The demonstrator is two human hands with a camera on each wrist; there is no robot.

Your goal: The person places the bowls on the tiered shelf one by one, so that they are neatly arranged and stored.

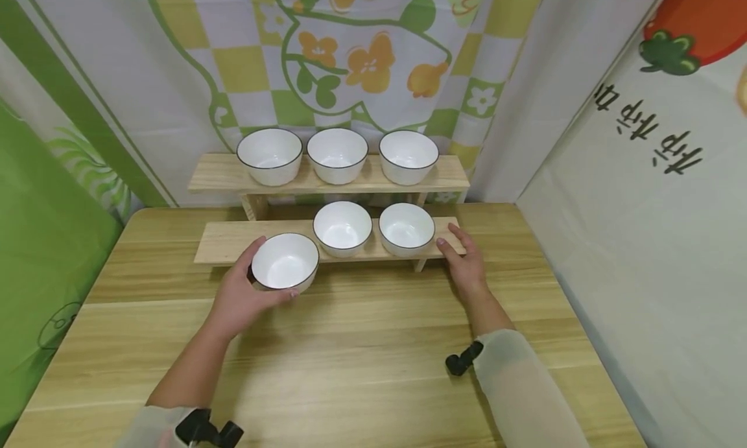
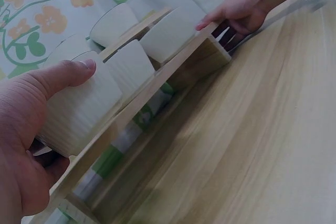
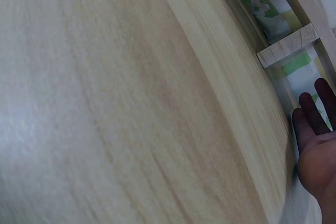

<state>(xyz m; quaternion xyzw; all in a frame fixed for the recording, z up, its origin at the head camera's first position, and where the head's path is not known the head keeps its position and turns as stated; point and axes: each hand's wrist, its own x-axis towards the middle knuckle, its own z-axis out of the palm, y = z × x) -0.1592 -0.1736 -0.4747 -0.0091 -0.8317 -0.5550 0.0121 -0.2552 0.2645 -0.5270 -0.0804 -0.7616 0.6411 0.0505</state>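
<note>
Near the left front of the lower wooden shelf [image 1: 224, 240], my left hand [image 1: 242, 302] grips a white bowl [image 1: 286, 261] with a thin dark rim. Its thumb [image 2: 73, 72] lies over the near side in the left wrist view, and the other fingers wrap the far side, partly hidden. The bowl overlaps the shelf's front edge. My right hand [image 1: 469, 270] holds the right end of that shelf, with two digits on top and several fingers [image 3: 315, 116] reaching underneath. Beside it on the shelf stand two more white bowls [image 1: 342, 227] [image 1: 406, 229].
A raised upper shelf [image 1: 216, 174] behind carries three matching bowls [image 1: 270, 156] [image 1: 337, 155] [image 1: 408, 156]. Both shelves stand at the back of a wooden table [image 1: 362, 357]. Patterned cloth [image 1: 245, 65] hangs right behind, and further cloth walls flank the sides.
</note>
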